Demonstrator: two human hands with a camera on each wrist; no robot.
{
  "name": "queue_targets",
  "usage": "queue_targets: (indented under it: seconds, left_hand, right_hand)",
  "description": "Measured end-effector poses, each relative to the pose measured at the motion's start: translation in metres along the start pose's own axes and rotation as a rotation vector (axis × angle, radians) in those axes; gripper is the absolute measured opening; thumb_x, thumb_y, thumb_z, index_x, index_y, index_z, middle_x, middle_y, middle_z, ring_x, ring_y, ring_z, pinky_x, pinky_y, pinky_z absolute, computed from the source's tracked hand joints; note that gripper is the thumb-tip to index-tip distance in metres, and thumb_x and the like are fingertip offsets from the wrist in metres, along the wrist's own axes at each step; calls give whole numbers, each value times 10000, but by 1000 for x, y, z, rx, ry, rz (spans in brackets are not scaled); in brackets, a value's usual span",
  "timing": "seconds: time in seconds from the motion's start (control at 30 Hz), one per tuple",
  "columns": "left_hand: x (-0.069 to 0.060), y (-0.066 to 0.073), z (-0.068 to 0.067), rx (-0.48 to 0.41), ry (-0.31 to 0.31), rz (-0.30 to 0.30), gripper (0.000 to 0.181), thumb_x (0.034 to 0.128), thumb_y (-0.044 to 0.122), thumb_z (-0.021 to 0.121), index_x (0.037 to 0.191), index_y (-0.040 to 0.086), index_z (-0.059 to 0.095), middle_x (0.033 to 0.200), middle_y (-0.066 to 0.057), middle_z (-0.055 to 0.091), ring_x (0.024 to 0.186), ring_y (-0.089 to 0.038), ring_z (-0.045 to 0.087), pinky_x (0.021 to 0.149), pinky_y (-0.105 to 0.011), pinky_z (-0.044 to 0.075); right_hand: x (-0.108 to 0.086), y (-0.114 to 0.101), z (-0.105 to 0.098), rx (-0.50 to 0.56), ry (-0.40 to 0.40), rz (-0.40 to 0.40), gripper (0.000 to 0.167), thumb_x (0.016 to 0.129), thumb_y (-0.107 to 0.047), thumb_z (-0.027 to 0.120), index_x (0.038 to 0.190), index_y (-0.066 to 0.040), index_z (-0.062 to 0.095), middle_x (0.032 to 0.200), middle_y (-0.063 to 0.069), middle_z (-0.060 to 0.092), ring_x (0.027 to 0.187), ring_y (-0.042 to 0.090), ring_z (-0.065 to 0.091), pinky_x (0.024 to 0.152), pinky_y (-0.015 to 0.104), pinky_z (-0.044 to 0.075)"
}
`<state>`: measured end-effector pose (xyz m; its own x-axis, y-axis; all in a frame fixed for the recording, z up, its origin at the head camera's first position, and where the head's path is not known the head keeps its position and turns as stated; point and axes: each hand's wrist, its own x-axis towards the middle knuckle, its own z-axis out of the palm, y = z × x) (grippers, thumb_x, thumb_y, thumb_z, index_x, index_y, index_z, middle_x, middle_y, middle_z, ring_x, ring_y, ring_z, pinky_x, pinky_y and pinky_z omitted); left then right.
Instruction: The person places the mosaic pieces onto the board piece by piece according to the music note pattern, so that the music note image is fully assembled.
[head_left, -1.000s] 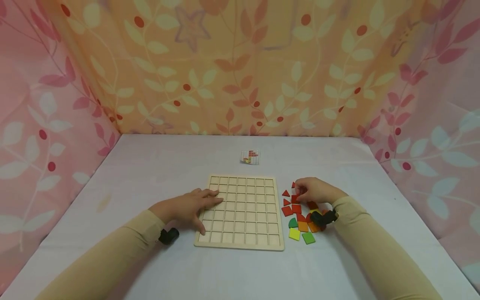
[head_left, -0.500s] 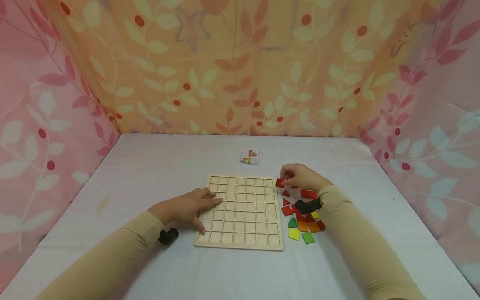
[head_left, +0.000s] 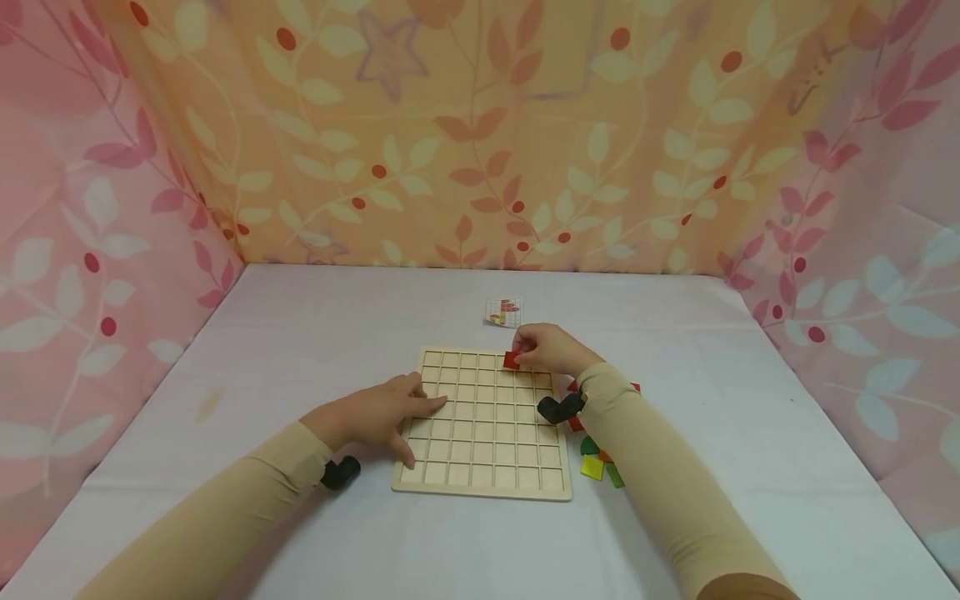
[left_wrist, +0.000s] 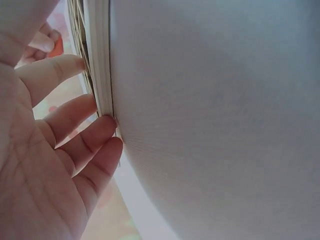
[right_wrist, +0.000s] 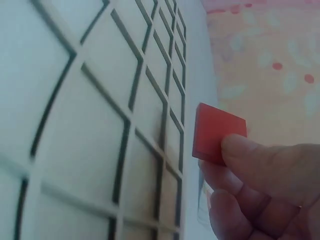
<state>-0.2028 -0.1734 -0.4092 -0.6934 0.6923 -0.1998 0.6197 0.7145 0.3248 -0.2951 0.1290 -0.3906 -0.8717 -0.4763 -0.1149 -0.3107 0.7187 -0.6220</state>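
A wooden grid board (head_left: pixel 480 454) lies flat on the white table. My left hand (head_left: pixel 375 414) rests on its left edge with the fingers spread and fairly straight; in the left wrist view, fingertips (left_wrist: pixel 102 125) touch the board's side. Over the board's far right part, my right hand (head_left: pixel 551 347) pinches a red square tile (right_wrist: pixel 217 131) between thumb and fingers. In the right wrist view the tile is held tilted, apart from the grid (right_wrist: pixel 130 120). Several coloured pieces, among them a yellow square (head_left: pixel 592 467) and a green quarter-round (head_left: pixel 589 446), lie right of the board, partly hidden by my right forearm.
Behind the board lies a small printed card (head_left: pixel 503 312) with a coloured grid picture. A floral cloth (head_left: pixel 480 133) hangs along the back and both sides of the table. Each wrist carries a black camera, such as the right one (head_left: pixel 561 408).
My right hand has taken the red square tile from the pile and carried it left, over the far right of the board. The left hand stays on the board's edge.
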Motion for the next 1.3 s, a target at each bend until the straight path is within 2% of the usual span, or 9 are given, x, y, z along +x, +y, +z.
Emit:
queue_targets:
  seconds: [0.13,0.23,0.37,0.53,0.63,0.73,0.93,1.13,1.3]
  left_hand:
    - [1,2,0,18,0,7,1025,557,632,703,1425,239,326,1057,72,372,906,-88,363,748,-238,369]
    - [1,3,0,34,8,7,1025,562,639,700,1425,227,332,1081,65,371,926,-88,361,756,-241,379]
    - [1,2,1,34,15,0,1021,575,655,681,1433,235,320,1269,27,338,1096,-117,364,883,-292,384]
    - [0,2,0,51,6,26,1006,606,650,665,1443,231,296,1488,4,196,1300,-244,262,1026,-406,283]
    - [-1,2,-1,66,-11,40,988,629,644,653,1446,229,285,1512,28,169,1294,-269,265,1038,-432,253]
    - [-2,2,-2,63,-24,37,970,636,648,642,1444,242,289,1517,48,162,1255,-238,293,1024,-421,266]
    - [-4,2,-1,61,-31,16,946,618,684,612,1432,323,292,1517,107,139,1209,-188,299,978,-388,310]
    - [-5,2,-1,84,-10,66,933,635,662,626,1429,282,317,1506,83,195,1111,-159,341,930,-365,334]
    - [-5,3,-1,85,-13,60,930,642,659,629,1430,274,319,1494,73,223,1208,-232,335,996,-414,292]
  right_hand:
    - [9,-6,9,31,35,6,75,821,-123,670,840,-110,598,798,11,572,777,176,494,706,304,404]
    - [15,-9,15,24,57,14,61,829,-140,662,838,-120,605,808,0,581,773,163,501,701,295,406]
    - [23,-10,20,25,59,23,54,842,-153,655,838,-116,617,779,0,601,725,154,528,660,285,418]
    - [30,-9,26,10,56,24,48,843,-146,654,826,-109,628,749,-5,588,700,145,509,635,269,415]
    - [32,-10,27,10,63,16,41,836,-135,660,818,-108,637,757,-4,592,724,151,504,664,280,414]
    - [33,-12,28,-11,63,12,51,831,-160,669,796,-133,647,775,-20,601,750,146,510,695,287,413]
    - [35,-12,30,-22,57,44,85,820,-211,685,750,-168,662,741,-28,606,704,143,517,641,275,418]
    - [36,-13,31,-50,65,59,80,800,-182,700,722,-171,684,741,-35,620,719,147,507,671,285,414]
    - [34,-11,27,-48,33,57,57,820,-182,677,766,-164,672,789,-32,624,758,151,523,708,300,430]
